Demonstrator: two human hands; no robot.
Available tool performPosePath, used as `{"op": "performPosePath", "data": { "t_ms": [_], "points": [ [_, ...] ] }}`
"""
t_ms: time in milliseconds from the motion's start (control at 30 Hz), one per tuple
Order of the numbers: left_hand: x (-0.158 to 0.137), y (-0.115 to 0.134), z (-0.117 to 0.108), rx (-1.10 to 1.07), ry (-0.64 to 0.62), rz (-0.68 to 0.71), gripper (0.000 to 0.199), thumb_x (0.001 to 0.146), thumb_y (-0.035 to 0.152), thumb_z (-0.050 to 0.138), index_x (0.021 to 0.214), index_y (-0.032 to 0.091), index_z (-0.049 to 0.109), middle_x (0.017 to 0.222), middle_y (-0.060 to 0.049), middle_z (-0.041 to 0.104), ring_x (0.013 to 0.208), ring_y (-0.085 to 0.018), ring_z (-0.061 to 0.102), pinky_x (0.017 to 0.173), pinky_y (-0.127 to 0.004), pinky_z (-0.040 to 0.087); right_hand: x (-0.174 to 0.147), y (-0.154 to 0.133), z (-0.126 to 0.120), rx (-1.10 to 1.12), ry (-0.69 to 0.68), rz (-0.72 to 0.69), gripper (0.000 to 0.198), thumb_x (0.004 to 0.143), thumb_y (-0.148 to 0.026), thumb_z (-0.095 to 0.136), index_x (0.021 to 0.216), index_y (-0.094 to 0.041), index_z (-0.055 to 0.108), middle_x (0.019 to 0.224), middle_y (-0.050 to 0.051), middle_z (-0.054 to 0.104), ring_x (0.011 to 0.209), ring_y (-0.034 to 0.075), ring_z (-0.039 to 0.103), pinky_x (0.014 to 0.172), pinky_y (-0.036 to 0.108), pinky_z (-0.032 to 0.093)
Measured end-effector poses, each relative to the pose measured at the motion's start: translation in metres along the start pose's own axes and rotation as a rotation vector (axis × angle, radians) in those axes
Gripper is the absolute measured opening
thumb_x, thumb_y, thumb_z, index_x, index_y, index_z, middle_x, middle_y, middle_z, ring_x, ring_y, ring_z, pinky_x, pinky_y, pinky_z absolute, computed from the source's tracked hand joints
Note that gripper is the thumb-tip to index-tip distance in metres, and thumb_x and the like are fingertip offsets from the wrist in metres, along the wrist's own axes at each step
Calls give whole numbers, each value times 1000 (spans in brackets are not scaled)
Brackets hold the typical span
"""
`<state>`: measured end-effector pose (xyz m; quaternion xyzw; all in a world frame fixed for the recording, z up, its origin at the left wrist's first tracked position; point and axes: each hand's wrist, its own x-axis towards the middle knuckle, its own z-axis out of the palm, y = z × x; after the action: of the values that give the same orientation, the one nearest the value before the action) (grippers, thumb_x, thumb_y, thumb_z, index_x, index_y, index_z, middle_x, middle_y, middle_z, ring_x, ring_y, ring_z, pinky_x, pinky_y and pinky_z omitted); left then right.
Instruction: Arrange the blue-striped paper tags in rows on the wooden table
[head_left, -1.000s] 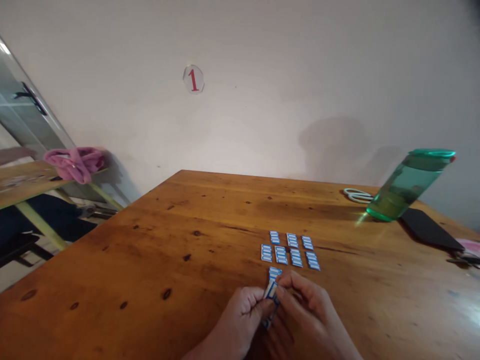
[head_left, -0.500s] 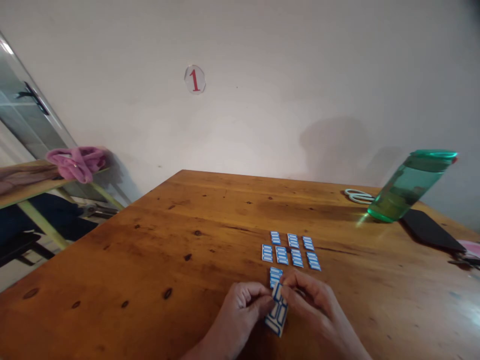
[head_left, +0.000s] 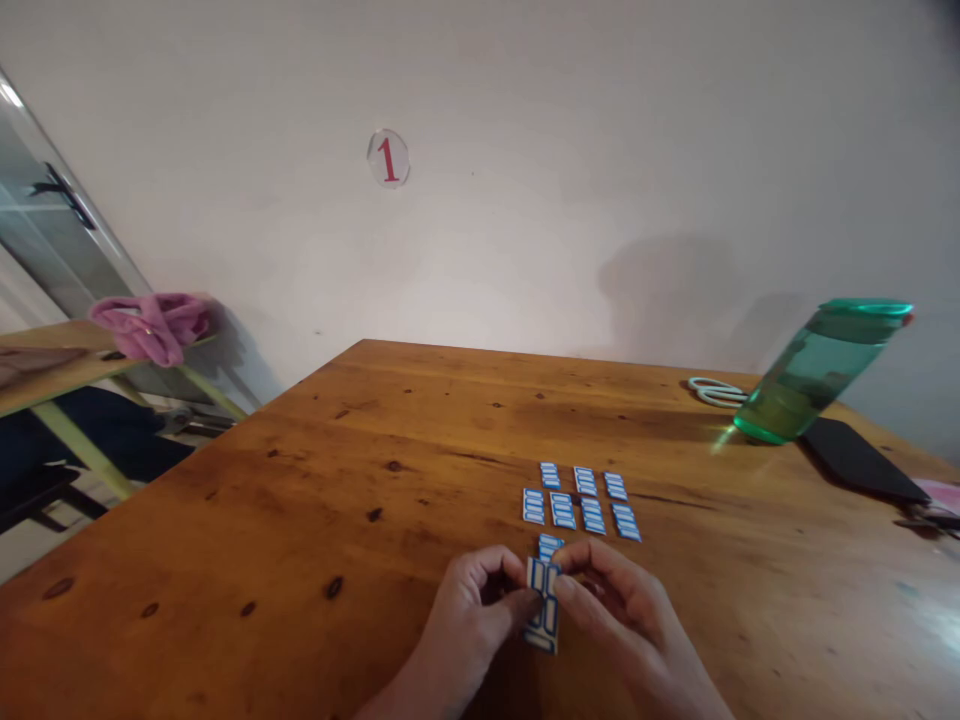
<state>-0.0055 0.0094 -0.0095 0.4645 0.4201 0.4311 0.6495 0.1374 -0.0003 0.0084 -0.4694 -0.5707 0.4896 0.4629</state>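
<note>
Between my two hands is a white sheet of blue-bordered labels (head_left: 541,632), tilted up above the near part of the table. My left hand (head_left: 480,620) pinches its left side with thumb and fingers. At the upper right edge, my right hand (head_left: 619,610) pinches it too, thumb on the near face. Just beyond the sheet lies a small label piece (head_left: 550,545), partly hidden behind it. Farther off, several similar label pieces (head_left: 562,510) lie in two rows on the wood.
The wooden table (head_left: 300,500) meets the wall. At the right stand a green bottle (head_left: 821,370), a white cable (head_left: 716,391) and a dark flat object (head_left: 862,460). A pink cloth (head_left: 154,325) lies on another table at the left, where part of a person's arm (head_left: 37,365) shows.
The label sheet has turned more upright and shifted slightly left between my hands. Both hands keep their pinch. The arm on the left table has drawn back leftward.
</note>
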Motion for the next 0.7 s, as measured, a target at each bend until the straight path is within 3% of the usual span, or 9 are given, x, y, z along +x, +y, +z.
{"op": "performPosePath", "data": {
  "t_ms": [167, 700],
  "points": [
    [1, 4, -1, -3, 79, 39, 25, 58, 33, 68, 58, 14, 53, 56, 2, 51, 54, -10, 43, 55, -23, 35, 0, 6, 4, 37, -1, 29, 26, 69, -42, 59, 62, -18, 54, 58, -2, 53, 56, 12, 47, 54, 22, 39],
    [1, 1, -1, 92, 83, 86, 20, 61, 31, 61, 58, 17, 46, 53, 5, 43, 50, -9, 37, 50, -22, 31, 1, 23, 8, 22, 85, 44, 28, 69, -42, 59, 58, -17, 54, 52, -3, 47, 48, 10, 39, 46, 21, 30]
  ]
}}
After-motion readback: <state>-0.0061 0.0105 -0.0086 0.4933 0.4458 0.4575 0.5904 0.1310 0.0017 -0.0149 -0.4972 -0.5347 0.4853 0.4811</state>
